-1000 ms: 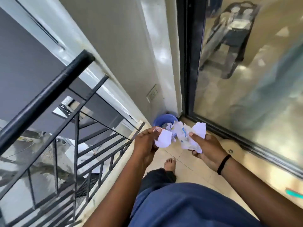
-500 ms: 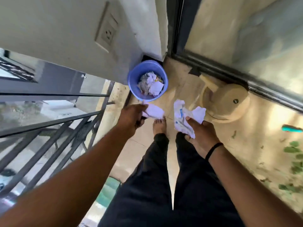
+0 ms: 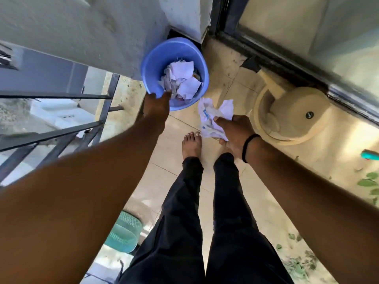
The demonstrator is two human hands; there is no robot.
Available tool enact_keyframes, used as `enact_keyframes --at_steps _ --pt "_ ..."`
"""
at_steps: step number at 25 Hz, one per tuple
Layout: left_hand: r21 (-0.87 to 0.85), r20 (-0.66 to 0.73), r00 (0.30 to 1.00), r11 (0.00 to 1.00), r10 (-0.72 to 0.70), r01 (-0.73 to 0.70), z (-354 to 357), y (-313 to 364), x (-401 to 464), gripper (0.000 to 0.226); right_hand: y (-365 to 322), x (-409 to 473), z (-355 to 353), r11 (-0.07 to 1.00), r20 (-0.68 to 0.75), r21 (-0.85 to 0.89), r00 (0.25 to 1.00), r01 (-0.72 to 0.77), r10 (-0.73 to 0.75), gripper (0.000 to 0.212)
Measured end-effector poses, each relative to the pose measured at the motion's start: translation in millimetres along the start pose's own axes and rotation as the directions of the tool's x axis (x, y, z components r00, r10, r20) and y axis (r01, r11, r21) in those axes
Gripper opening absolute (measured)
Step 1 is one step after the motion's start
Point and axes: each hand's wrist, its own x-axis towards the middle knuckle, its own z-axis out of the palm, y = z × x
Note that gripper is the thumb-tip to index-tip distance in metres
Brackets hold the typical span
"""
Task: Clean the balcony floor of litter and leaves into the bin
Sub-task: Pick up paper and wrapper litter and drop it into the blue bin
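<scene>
A blue plastic bin [image 3: 148, 66] stands on the tiled floor in the corner by the wall, holding several crumpled white papers [image 3: 183, 82]. My left hand [image 3: 156, 106] reaches over its near rim, thumb and fingers spread, with no paper visible in it. My right hand [image 3: 235, 132] hovers above my feet, just right of the bin, and grips a crumpled white paper with blue print [image 3: 212, 117]. Green leaves [image 3: 368, 182] lie on the floor at the right edge, and more leaf bits [image 3: 297, 264] lie lower right.
A dark metal railing [image 3: 61, 131] borders the balcony on the left. A cream round stand [image 3: 291, 117] sits by the glass door's dark frame [image 3: 272, 58]. A teal mesh object [image 3: 125, 232] lies near my left leg, a teal handle [image 3: 370, 155] at the right edge.
My view tipped down toward the bin as I stepped closer. My left hand moved forward to the bin's rim, and its white paper is no longer in it. My right hand keeps its paper.
</scene>
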Motion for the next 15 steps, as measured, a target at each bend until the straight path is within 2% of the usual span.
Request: enact_keyframes --at_steps 3,6,9,12,15 --pt "0.056 0.109 0.99 0.995 -0.084 0.079 6 -44 -21 0.055 -20 15 13 1.0 0.014 0.013 1.0 0.022 -0.023 0.02" --pt "0.056 0.139 0.975 0.984 -0.176 0.17 14 -74 -37 0.026 -47 28 36 0.996 0.057 0.019 0.994 0.093 -0.093 0.018" --pt "0.02 0.117 0.966 0.973 -0.231 0.23 13 -77 -40 0.033 -69 41 60 0.996 0.168 0.016 0.982 0.087 -0.088 0.003" --pt "-0.058 0.147 0.959 0.966 -0.241 0.252 15 -59 -34 0.026 -77 53 67 1.0 0.319 -0.02 0.948 0.011 -0.004 0.023" --pt "-0.122 0.214 0.953 0.962 -0.214 0.244 17 -39 -33 0.02 -72 61 60 1.0 0.333 -0.014 0.943 -0.016 0.019 0.037"
